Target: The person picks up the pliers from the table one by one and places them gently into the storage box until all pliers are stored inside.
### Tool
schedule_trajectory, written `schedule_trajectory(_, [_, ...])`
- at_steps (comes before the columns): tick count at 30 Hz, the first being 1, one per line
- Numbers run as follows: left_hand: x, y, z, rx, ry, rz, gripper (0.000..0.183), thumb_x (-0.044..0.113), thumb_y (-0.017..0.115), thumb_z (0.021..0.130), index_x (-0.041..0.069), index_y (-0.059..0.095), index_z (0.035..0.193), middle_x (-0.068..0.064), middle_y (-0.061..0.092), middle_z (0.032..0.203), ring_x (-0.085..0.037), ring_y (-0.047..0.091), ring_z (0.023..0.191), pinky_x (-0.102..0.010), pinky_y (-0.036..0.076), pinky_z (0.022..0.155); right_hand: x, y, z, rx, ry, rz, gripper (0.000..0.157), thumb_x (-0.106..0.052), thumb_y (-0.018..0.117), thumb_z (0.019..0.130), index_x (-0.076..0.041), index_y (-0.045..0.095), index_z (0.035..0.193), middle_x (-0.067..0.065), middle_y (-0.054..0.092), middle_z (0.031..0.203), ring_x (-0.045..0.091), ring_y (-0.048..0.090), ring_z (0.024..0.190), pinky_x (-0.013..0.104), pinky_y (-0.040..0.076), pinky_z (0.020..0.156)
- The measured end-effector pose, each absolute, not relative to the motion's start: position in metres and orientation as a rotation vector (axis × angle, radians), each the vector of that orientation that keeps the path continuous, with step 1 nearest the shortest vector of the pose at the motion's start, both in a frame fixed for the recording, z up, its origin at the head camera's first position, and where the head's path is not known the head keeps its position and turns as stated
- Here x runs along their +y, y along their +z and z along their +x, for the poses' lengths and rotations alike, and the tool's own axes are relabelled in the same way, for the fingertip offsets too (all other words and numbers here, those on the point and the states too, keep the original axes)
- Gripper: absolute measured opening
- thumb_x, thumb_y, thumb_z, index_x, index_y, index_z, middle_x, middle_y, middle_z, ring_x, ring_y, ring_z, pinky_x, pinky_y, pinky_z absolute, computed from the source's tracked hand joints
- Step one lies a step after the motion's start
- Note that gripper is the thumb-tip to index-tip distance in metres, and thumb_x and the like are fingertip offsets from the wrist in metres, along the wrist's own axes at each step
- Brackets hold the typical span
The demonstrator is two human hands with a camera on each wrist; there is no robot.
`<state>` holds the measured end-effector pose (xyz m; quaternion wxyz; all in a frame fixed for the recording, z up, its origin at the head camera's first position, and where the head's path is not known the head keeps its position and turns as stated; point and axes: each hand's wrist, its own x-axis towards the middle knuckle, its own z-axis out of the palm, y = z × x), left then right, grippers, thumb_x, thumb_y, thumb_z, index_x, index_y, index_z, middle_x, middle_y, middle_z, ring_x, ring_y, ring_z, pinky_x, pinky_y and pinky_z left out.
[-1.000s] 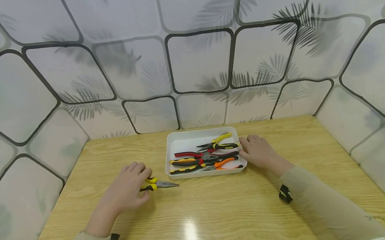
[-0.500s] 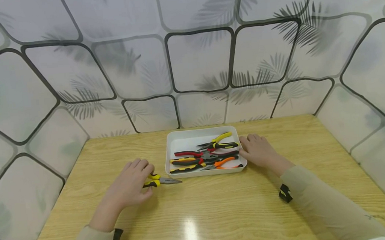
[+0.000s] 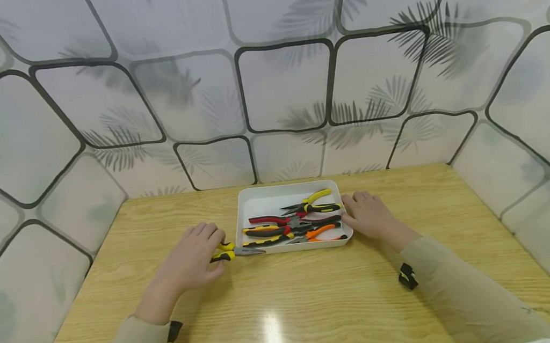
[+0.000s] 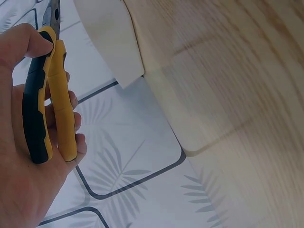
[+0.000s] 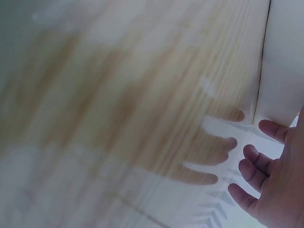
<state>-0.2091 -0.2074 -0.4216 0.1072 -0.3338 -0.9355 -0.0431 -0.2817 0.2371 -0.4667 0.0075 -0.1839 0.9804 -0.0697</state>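
Observation:
My left hand [image 3: 190,259] grips long-nose pliers [image 3: 228,255] by their yellow and black handles. Their tip points right and overlaps the front left corner of a white tray [image 3: 264,200] in the head view. In the left wrist view the thumb presses near the top of one pliers handle [image 4: 35,104], and the fingers curl behind the other. My right hand [image 3: 371,220] is at the tray's right side, fingertips right at the rim. Its fingers are loosely bent beside the tray wall [image 5: 287,61] in the right wrist view, holding nothing.
Several pliers lie in the tray: yellow-handled long-nose pliers [image 3: 324,209], red-handled pliers [image 3: 266,220], yellow-and-black-handled pliers [image 3: 263,242] and orange-handled pliers [image 3: 323,231]. The tray stands near the back of a wooden table [image 3: 314,303], with patterned cloth walls [image 3: 288,89] behind and at both sides.
My left hand has moved right and slightly farther back with the pliers, bringing their tip to the tray's front left corner. The right hand and the tray have stayed in place.

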Motion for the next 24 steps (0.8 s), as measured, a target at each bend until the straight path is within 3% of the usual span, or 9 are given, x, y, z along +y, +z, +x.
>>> schedule_trajectory(13, [-0.2,-0.421,-0.216,-2.776,-0.161,-0.98,0.035,0.024,0.075,0.081,0.011,0.06,0.11,-0.003,0.058,0.106,-0.024,0.054,0.1,-0.047,0.049,0.09,0.237,-0.466,-0.283,3.066,-0.201,-0.576,0.034,-0.034,0.047,0.104,-0.007,0.054,0.124,0.017,0.056,0.105,0.035,0.054,0.096,0.051,0.043,0.08])
schedule_trajectory(24, [-0.192,-0.423,-0.222,-2.778,-0.173,-0.985,0.035,0.024,0.075,0.081,0.01,0.059,0.109,-0.004,0.058,0.106,-0.023,0.051,0.098,-0.044,0.045,0.088,0.238,-0.467,-0.285,3.06,-0.177,-0.588,0.035,-0.033,0.047,0.104,-0.006,0.054,0.124,0.017,0.056,0.104,0.034,0.054,0.095,0.051,0.043,0.08])
